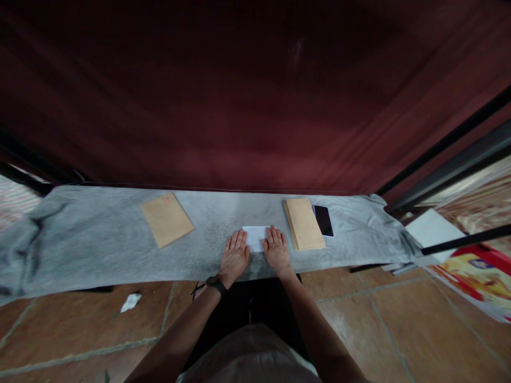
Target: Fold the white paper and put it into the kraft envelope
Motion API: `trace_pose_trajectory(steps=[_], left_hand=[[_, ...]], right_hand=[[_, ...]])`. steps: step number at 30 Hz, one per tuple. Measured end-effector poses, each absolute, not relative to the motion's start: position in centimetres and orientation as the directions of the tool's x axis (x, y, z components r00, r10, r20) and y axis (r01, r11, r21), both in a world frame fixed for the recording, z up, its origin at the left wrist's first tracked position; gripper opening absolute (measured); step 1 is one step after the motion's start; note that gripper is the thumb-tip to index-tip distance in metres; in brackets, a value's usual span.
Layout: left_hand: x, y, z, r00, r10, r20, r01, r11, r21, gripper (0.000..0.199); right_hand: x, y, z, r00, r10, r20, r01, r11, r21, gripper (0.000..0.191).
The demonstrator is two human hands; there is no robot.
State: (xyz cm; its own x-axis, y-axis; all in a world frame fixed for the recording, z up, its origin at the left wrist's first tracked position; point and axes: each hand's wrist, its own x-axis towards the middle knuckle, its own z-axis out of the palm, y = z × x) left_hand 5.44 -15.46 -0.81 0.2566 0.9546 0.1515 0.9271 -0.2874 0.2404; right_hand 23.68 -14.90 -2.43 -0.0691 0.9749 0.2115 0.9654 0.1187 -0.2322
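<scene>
Hands (pixel 235 259) (pixel 277 255) over grey cloth (pixel 217 210), tiles (pixel 419 314) below

Dim overall, light soft and diffuse, source out of view. Red backdrop (pixel 239 117) drops to near-black up top; faint glare streak right of centre. White paper (pixel 256 237) reads bright, fine detail lost. Grey cloth (pixel 99 239) softly darker just below it. Wide-angle stretch toward edges; printed box (pixel 479 274) skewed, soft.

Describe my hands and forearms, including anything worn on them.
The left hand and right hand are ungloved; no sleeves show on the forearms. A black band, possibly a watch, circles the left wrist; the right wrist is bare.
</scene>
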Motion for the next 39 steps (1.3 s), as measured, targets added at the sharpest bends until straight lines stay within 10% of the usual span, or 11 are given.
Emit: trace_pose_trajectory(steps=[39], left_hand=[[3.1,-15.4,-1.9,0.342,0.918,0.202,0.919,-0.371,0.132,0.054]], right_hand=[[23.6,-14.7,-4.5,-0.093,0.944,0.318,0.978,0.147,-0.151,0.058]])
